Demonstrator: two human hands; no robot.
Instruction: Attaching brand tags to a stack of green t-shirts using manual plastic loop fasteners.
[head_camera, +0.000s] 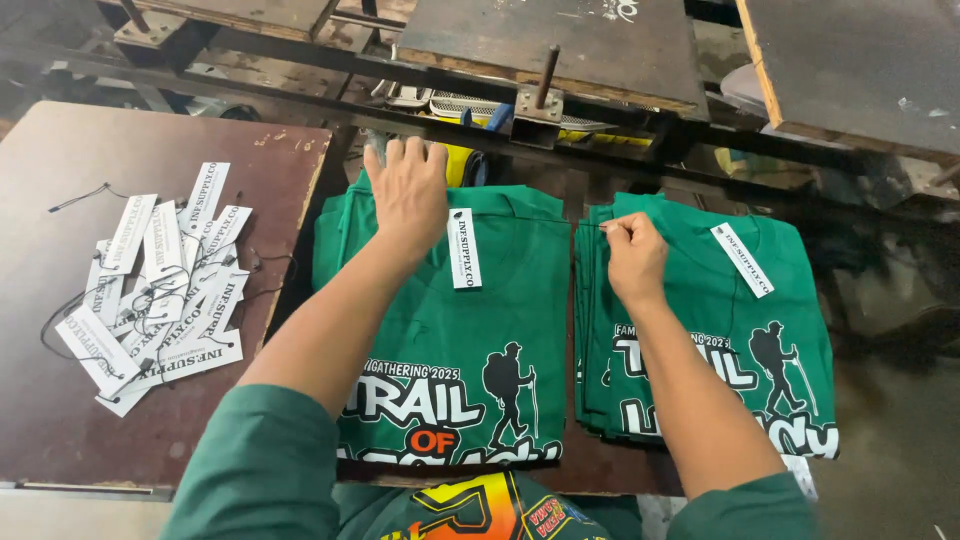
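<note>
Green shirts (500, 330): matt cloth, printed graphics. Tags (160, 290): white matt paper, thin black strings. Counter (60, 160): brown wood, worn, scuffed matt.

My left hand (408, 198) covers the collar of the folded green printed shirt (470, 340), so I cannot see what its fingers press. The shirt's lower print is cut off by my sleeve. Whatever thin string my right hand (633, 258) pinches is too fine to make out.
</note>
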